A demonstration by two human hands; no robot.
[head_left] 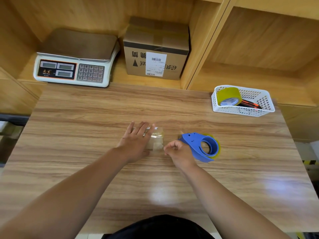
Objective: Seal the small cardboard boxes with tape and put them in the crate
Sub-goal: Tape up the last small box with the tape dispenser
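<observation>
Head view: we see left hand [136, 142] flat, fingers straight, pressing on small box [157, 140] at middle of table [86, 135]. Right hand [177, 150] just beside box, fingers curled, against blue tape dispenser [205, 145]; we cannot tell if it grips it. White basket [259, 112] with tape roll [228, 96] at far right.
</observation>
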